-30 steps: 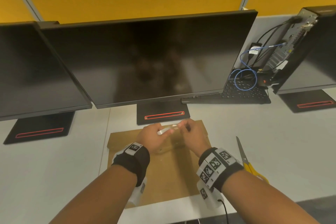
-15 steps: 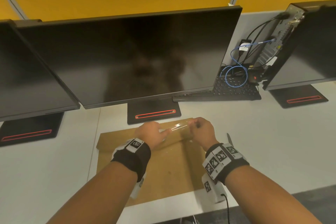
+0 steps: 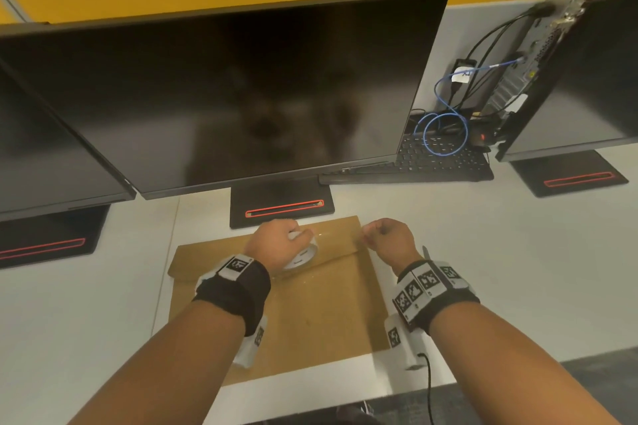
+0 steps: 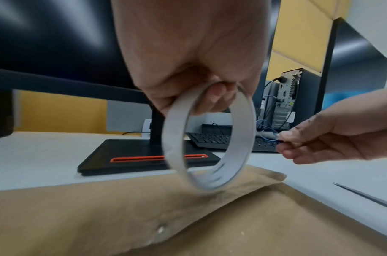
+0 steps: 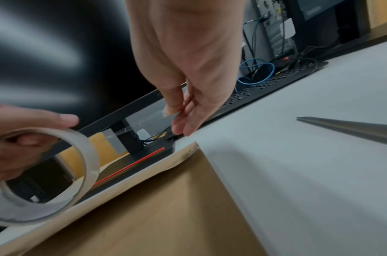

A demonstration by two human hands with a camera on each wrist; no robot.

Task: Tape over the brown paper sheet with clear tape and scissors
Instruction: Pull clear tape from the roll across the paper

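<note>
A brown paper sheet point(image 3: 321, 307) with a folded top flap lies flat on the white table. My left hand point(image 3: 286, 241) grips a roll of clear tape point(image 3: 301, 256) just above the flap. In the left wrist view the roll point(image 4: 241, 135) hangs upright, with fingers curled through its ring. My right hand point(image 3: 374, 235) pinches the free end of the tape point(image 5: 171, 119) over the sheet's top right corner. A clear strip point(image 3: 336, 235) stretches between the hands. The scissors lie on the table to the right, and only the blade tip point(image 5: 346, 128) shows past my right wrist.
A large monitor point(image 3: 224, 97) stands just beyond the sheet, its black base point(image 3: 281, 205) almost touching the top edge. Two more monitors flank it. A keyboard point(image 3: 431, 162), blue cable and computer tower point(image 3: 524, 79) sit at the back right. The table's front edge point(image 3: 310, 397) is near my forearms.
My hands have moved apart, right hand to the right, drawing out a longer strip of tape. The roll has come down close to the flap.
</note>
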